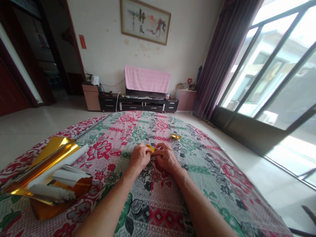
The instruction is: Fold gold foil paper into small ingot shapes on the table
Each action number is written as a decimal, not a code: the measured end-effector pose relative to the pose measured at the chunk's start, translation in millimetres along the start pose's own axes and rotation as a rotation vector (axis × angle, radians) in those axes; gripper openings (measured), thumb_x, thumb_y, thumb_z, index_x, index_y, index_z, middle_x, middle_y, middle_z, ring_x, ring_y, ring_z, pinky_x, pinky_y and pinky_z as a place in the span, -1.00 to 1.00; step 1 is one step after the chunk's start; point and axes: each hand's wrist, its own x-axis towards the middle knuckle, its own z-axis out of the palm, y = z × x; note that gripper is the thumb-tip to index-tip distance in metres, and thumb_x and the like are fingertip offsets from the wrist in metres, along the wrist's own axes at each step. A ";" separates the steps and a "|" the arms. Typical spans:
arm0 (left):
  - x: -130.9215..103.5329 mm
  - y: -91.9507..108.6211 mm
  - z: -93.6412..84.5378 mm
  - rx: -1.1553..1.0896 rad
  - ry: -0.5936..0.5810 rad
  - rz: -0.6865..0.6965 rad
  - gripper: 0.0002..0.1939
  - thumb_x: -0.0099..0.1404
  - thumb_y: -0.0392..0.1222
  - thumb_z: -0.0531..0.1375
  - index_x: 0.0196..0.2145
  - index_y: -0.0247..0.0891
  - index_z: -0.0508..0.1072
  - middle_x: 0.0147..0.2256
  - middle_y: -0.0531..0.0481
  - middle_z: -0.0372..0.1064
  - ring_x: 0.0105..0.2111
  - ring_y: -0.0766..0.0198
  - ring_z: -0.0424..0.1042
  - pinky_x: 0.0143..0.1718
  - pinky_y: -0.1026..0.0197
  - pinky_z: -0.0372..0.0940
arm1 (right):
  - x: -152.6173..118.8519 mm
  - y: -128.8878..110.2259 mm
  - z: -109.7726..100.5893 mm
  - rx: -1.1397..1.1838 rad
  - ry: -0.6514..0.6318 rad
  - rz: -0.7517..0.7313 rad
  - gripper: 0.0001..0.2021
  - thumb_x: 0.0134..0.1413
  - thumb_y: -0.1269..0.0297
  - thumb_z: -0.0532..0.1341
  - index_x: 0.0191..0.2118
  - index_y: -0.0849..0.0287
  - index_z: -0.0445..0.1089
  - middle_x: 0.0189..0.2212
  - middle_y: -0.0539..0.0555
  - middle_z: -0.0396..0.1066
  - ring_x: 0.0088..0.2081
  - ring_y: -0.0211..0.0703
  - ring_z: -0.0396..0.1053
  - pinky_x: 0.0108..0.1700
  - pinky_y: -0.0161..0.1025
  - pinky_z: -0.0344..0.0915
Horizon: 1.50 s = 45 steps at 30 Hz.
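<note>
Both of my hands meet near the middle of the flowered cloth, around a small piece of gold foil paper [151, 149]. My left hand [140, 156] pinches its left side, fingers bent. On the other side, my right hand [166, 158] has its thumb and fingers closed on the same piece. Much of the paper is hidden by the fingers, so its exact shape is unclear. Beyond my right hand lies a folded gold foil ingot [175, 136], apart from both hands.
At the left lie shiny gold foil sheets [55, 153] with white rolled papers [66, 177]. The patterned tablecloth [204, 197] covers the rounded surface. Across the floor stands a low black cabinet [133, 107] bearing a screen under a pink cloth [147, 79]. Glass doors [266, 65] are at right.
</note>
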 end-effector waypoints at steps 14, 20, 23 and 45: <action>-1.1 -4.9 2.2 -0.076 0.067 0.015 -0.76 0.05 -0.44 0.11 -0.31 -0.28 0.44 -0.35 -0.05 0.38 -0.31 0.22 0.34 -0.20 0.19 0.27 | -0.6 2.4 5.4 0.037 0.076 0.058 -0.70 -0.14 0.52 0.10 -0.41 0.08 0.55 -0.30 0.03 0.41 -0.27 -0.25 0.34 -0.16 -0.31 0.27; -1.3 -6.4 -0.1 -0.041 0.185 0.065 -0.51 0.03 -0.40 0.15 -0.02 -0.28 0.30 -0.15 -0.13 0.32 -0.11 0.15 0.30 -0.04 0.12 0.24 | -0.4 -0.2 4.2 0.068 0.080 0.048 -0.71 -0.14 0.54 0.09 -0.43 0.12 0.55 -0.34 0.05 0.41 -0.29 -0.25 0.34 -0.17 -0.31 0.27; -0.8 -7.7 1.6 -0.028 0.179 0.103 -0.48 0.07 -0.39 0.12 0.04 -0.31 0.25 -0.02 -0.19 0.27 0.01 0.11 0.24 0.05 0.11 0.20 | -0.9 -1.6 3.9 0.077 0.082 0.052 -0.71 -0.15 0.54 0.09 -0.43 0.12 0.54 -0.34 0.05 0.40 -0.29 -0.25 0.34 -0.17 -0.32 0.27; 2.5 -10.6 -0.9 0.021 0.014 0.160 -0.63 0.10 -0.37 0.12 -0.09 -0.27 0.39 -0.19 -0.09 0.44 -0.17 0.18 0.37 -0.06 0.15 0.24 | -0.3 -5.8 1.3 -0.104 0.018 0.074 -0.79 -0.02 0.44 0.15 -0.28 0.12 0.50 -0.28 0.06 0.42 -0.23 -0.20 0.33 -0.09 -0.28 0.19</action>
